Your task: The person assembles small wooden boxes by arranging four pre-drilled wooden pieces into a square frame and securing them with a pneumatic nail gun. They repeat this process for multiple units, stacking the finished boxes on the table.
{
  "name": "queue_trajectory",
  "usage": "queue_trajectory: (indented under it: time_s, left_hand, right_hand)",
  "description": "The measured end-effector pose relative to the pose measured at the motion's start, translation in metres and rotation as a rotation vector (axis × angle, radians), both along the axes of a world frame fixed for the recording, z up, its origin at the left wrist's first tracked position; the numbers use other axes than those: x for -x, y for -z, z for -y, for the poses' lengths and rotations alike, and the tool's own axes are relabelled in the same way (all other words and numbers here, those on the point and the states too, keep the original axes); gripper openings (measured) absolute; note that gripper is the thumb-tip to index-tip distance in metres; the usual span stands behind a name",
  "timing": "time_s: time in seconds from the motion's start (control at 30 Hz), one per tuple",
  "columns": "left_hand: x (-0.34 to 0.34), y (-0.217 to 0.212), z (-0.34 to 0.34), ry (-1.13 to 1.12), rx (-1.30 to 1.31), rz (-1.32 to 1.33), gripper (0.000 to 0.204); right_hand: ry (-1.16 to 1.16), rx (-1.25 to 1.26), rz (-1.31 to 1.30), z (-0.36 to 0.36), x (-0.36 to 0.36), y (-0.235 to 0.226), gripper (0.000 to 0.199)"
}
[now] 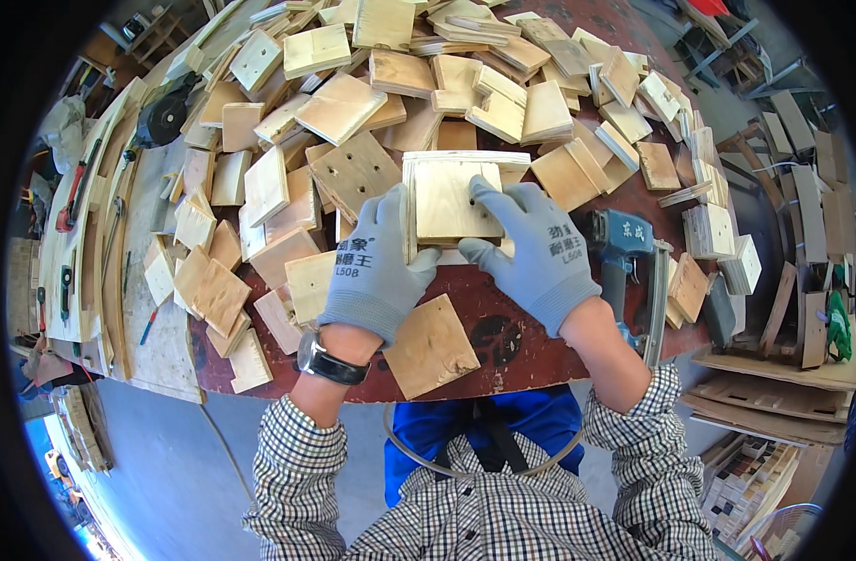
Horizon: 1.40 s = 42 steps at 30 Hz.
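Observation:
My left hand [377, 262], in a grey-blue work glove, grips the left side of a small stack of pale plywood blocks [445, 208]. My right hand [537, 245], gloved the same way, grips the stack's right side, thumb on the top piece near a dark hole. The pieces are held over the near part of the dark red table [531, 372]. A square plywood block [431, 348] lies flat below, beside my left wrist. Just right of my right hand stands a blue nail gun [622, 245] with a long metal magazine.
A large heap of loose plywood blocks [344, 105] covers the far and left parts of the table. On the left, a pale board surface [157, 346] carries a red-handled tool [71, 201]. Shelves of boards [774, 397] stand on the right.

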<state>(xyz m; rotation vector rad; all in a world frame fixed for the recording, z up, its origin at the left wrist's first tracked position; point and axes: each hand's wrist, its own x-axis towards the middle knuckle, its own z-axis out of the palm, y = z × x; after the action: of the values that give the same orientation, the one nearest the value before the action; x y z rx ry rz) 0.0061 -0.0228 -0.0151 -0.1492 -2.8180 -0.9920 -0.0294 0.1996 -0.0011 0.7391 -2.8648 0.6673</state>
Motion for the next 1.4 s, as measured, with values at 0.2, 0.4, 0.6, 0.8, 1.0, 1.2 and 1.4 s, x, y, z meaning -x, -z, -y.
queue_trajectory:
  time_s: [0.2, 0.4, 0.6, 0.8, 1.0, 1.2, 1.4]
  left_hand:
    - [-0.004, -0.006, -0.002, -0.026, -0.021, -0.012, 0.085]
    - [0.012, -0.011, 0.007, 0.151, 0.075, -0.060, 0.070]
    - [0.025, -0.024, 0.018, 0.162, -0.059, 0.096, 0.065]
    - [0.036, -0.030, 0.025, 0.169, -0.255, 0.203, 0.061]
    - [0.038, -0.048, 0.020, 0.054, -0.596, 0.426, 0.056]
    - [0.042, -0.050, 0.025, 0.071, -0.623, 0.467, 0.057]
    - [0.040, -0.050, 0.019, 0.029, -0.734, 0.466, 0.050]
  right_hand:
    - [0.015, 0.152, 0.052, -0.006, 0.005, 0.005, 0.086]
    - [0.113, 0.033, 0.101, -0.008, 0.000, 0.003, 0.111]
    - [0.097, 0.127, 0.155, -0.015, 0.001, 0.009, 0.094]
    - [0.138, 0.214, 0.182, -0.010, 0.004, -0.009, 0.074]
    - [0.126, 0.012, -0.509, -0.006, 0.000, -0.013, 0.064]
    - [0.031, -0.038, -0.742, -0.008, 0.005, -0.005, 0.052]
    - [0.030, 0.017, -0.817, -0.010, 0.003, -0.014, 0.029]
